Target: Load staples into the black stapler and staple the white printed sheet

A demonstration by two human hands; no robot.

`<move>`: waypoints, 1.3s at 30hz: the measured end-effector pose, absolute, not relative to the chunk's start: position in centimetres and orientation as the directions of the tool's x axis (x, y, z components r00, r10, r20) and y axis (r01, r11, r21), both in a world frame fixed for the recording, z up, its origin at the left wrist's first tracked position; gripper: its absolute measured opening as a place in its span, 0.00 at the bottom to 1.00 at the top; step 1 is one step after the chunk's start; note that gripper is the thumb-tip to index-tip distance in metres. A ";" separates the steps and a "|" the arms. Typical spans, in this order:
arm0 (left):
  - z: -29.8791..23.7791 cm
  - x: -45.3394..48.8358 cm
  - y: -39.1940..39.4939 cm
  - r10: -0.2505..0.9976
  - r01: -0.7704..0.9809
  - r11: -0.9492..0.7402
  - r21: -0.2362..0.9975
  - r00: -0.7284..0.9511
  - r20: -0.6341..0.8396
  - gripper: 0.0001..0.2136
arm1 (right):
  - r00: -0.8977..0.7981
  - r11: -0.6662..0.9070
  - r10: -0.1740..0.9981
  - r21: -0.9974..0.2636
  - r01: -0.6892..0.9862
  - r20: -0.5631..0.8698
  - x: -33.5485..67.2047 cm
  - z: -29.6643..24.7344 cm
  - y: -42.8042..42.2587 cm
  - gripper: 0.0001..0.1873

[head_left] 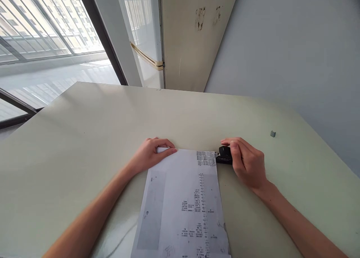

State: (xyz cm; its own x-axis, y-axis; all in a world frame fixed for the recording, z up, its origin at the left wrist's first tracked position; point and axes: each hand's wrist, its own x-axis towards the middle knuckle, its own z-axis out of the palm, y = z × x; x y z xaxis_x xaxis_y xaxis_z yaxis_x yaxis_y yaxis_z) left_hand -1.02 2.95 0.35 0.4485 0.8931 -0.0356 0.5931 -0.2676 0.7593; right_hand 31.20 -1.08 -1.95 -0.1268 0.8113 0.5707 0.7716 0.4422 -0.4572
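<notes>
Head view: smooth printed paper (177,198), chunky black stapler (224,155).

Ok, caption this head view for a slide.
Left hand holding printed paper, right hand gripping a black stapler at the paper's far right corner.

Seemingly a home: refrigerator (178,36), balcony railing (50,21)

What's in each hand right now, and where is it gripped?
The left hand holds the paper at its far edge, near the left corner. The right hand holds the black stapler by the end away from the paper.
</notes>
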 end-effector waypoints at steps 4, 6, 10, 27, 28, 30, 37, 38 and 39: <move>0.5 -1.8 3.1 0.895 0.574 -0.211 0.791 0.438 -0.079 0.15 | -0.084 0.424 0.819 -0.500 0.756 0.568 32.3 -3.0 -1.2 0.20; 0.6 -2.2 3.2 0.902 0.576 -0.182 0.797 0.421 -0.098 0.15 | -0.050 0.394 0.841 -0.546 0.739 0.539 32.7 -3.2 -1.3 0.21; 0.8 -2.8 3.4 0.912 0.565 -0.151 0.811 0.397 -0.106 0.16 | -0.017 0.349 0.868 -0.585 0.732 0.497 32.9 -3.0 -1.6 0.23; 0.8 -3.5 4.3 0.914 0.457 -0.109 0.883 0.395 -0.092 0.18 | -0.132 0.527 0.735 -0.438 0.728 0.665 32.4 -2.2 -1.0 0.12; 0.8 -3.5 4.3 0.913 0.460 -0.108 0.881 0.397 -0.096 0.18 | -0.162 0.563 0.706 -0.408 0.718 0.689 32.3 -2.1 -1.0 0.12; 0.8 -3.5 4.3 0.912 0.461 -0.108 0.881 0.398 -0.097 0.19 | -0.213 0.622 0.662 -0.369 0.690 0.719 32.0 -1.8 -1.1 0.12; 0.7 -3.3 4.4 0.901 0.423 -0.095 0.901 0.421 -0.103 0.18 | -0.246 0.687 0.645 -0.407 0.603 0.724 31.2 -1.1 -1.4 0.10; 0.7 -3.3 4.4 0.898 0.416 -0.088 0.905 0.425 -0.108 0.18 | -0.263 0.696 0.644 -0.407 0.591 0.719 31.1 -1.0 -1.5 0.08; 0.7 -3.4 4.4 0.895 0.407 -0.081 0.910 0.431 -0.112 0.18 | -0.282 0.706 0.642 -0.407 0.580 0.713 31.1 -0.9 -1.6 0.07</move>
State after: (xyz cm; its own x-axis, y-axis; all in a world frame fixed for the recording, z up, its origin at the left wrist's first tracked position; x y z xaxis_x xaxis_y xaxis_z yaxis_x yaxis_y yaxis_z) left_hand -3.38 4.39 0.66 0.4307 0.8955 -0.1124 0.4065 -0.0813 0.9100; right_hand 31.09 -1.59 -0.89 -0.2816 0.6421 0.7130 0.5800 0.7059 -0.4066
